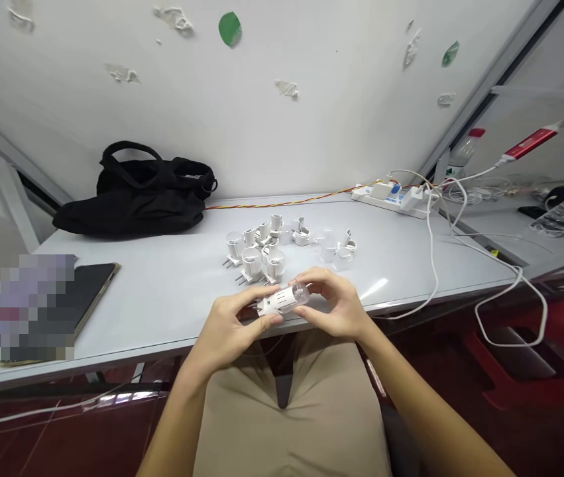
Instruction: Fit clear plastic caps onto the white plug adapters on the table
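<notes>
Left hand (225, 328) and right hand (334, 306) grip, fingers curled, a white two-pin plug housing (278, 301) with clear cap (300, 295), lower centre. Loose plug parts (262, 245) lie just beyond, on the pale table (162, 298)

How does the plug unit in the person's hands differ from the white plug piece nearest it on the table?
The plug unit has a clear cap on one end, while the white plug piece shows an open round top with no cap. The plug unit lies sideways, held between the left hand and right hand, while the white plug piece rests untouched on the table. Both are white plastic with prongs.
</notes>
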Tool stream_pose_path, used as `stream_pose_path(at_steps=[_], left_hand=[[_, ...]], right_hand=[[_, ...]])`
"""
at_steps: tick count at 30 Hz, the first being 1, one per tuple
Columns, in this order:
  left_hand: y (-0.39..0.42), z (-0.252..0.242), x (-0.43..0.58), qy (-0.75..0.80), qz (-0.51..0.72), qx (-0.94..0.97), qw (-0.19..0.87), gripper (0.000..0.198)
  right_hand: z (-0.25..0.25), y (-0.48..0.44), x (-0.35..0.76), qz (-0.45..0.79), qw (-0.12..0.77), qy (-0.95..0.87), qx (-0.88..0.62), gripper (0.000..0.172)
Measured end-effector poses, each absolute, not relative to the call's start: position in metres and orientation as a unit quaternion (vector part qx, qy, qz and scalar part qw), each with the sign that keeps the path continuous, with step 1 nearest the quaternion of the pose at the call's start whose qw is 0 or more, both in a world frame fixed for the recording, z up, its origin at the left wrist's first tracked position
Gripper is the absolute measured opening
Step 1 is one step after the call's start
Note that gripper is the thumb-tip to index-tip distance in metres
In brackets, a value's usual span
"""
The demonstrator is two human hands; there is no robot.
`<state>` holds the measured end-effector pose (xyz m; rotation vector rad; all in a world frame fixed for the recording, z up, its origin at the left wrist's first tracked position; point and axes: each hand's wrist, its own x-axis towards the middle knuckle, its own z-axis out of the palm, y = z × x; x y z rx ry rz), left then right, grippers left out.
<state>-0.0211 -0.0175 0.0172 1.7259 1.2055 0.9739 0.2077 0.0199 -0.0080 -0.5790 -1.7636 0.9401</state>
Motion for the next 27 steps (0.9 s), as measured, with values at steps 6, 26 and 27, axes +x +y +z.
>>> stream_pose_path(at_steps=[6,26,27], left_hand=[[-0.017,0.016,-0.021,0.472,0.390,0.687,0.391,0.040],[-0.018,0.015,-0.019,0.467,0.397,0.696,0.374,0.035],[-0.018,0.015,-0.019,0.468,0.400,0.692,0.376,0.036]], right_hand=[[-0.008,0.019,0.210,0.419,0.503,-0.717,-0.240,0.035],[0.002,0.019,0.210,0.433,0.409,-0.764,-0.249,0.035],[0.001,0.019,0.210,0.433,0.410,-0.762,-0.253,0.037]])
